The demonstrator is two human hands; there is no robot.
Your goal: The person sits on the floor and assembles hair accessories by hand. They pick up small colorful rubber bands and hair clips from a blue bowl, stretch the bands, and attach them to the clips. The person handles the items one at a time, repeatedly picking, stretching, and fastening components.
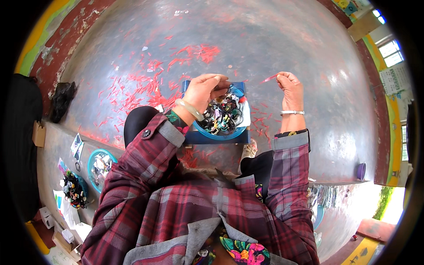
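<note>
A round blue basin [219, 136] stands in front of me, filled with a tangle of hair ties [224, 115], mostly black with some coloured ones. Above its far left side is my left hand [204, 91], fingers bent and pressed together. Something dark shows at those fingertips, too small to make out. My right hand [291, 90] is raised off to the right of the basin, closed in a pinch. From between its thumb and finger a thin red strip [268, 79] sticks out to the left.
The basin rests on a blue stool [238, 142]. Many red strips [152, 88] lie scattered over the grey floor [282, 39]. To the left are another blue basin [90, 164], a pile of dark hair ties [74, 190] and a black bag [63, 101]. A purple bucket [361, 171] stands far right.
</note>
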